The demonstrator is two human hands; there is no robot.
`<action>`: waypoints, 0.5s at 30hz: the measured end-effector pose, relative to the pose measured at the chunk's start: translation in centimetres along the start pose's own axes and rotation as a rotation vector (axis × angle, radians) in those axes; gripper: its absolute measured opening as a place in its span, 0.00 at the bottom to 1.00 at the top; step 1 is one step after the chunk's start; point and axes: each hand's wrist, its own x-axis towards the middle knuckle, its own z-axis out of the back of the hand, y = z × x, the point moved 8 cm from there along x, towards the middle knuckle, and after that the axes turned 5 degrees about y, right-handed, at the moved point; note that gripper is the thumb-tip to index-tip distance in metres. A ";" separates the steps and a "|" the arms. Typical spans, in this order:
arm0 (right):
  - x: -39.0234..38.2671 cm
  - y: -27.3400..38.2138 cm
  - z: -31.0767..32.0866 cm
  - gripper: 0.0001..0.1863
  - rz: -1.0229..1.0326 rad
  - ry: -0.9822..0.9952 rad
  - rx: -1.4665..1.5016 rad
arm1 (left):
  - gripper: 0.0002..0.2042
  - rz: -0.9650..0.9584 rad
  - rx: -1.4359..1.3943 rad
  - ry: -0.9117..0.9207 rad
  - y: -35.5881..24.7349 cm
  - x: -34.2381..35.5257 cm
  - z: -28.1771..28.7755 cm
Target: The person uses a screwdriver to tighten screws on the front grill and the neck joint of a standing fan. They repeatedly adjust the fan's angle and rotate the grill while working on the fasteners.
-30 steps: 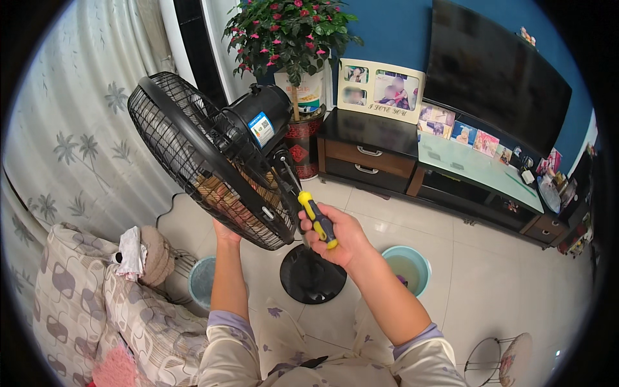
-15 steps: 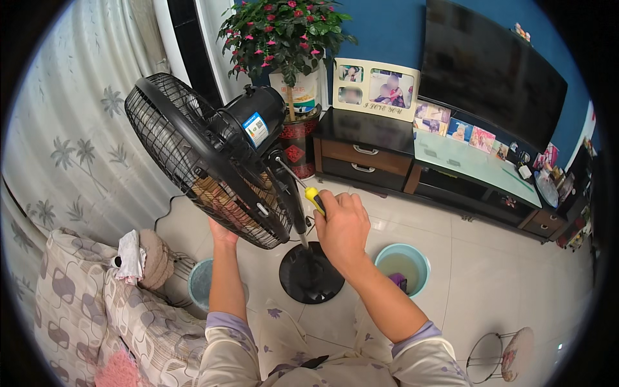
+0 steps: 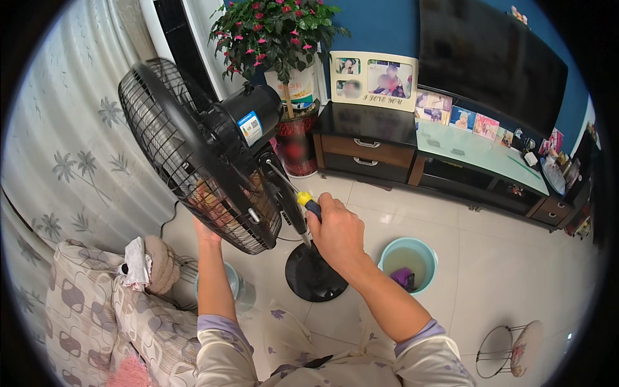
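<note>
A black standing fan (image 3: 180, 148) is tilted toward the left, its round base (image 3: 309, 287) on the floor. My left hand (image 3: 207, 229) holds the underside of its wire guard, fingers partly hidden behind the mesh. My right hand (image 3: 336, 232) grips a screwdriver (image 3: 308, 201) with a yellow and dark handle. The thin shaft reaches up to the neck joint (image 3: 269, 164) below the motor housing (image 3: 248, 109); whether the tip sits in a screw is too small to tell.
A patterned sofa (image 3: 84, 293) and curtain (image 3: 64, 109) are left, a bucket (image 3: 238, 284) beside the sofa. A flowering plant (image 3: 277, 39), black cabinet (image 3: 364, 148) and television (image 3: 490, 71) are behind. A basin (image 3: 425, 271) and stool (image 3: 522, 351) are right.
The fan head and my left hand have shifted slightly left in view. My right hand has turned over on the screwdriver since a second ago, now showing its back and covering more handle.
</note>
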 end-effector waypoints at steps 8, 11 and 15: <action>-0.1 -0.2 0.5 0.13 0.012 -0.039 -0.022 | 0.24 0.040 -0.024 0.099 -1.2 0.7 -3.0; -0.1 -0.3 0.4 0.14 0.003 -0.038 -0.015 | 0.24 0.056 -0.047 0.066 -1.0 0.6 -2.4; -0.1 -0.4 0.1 0.14 -0.013 -0.043 -0.012 | 0.24 0.053 -0.024 0.024 -0.2 -0.1 -3.4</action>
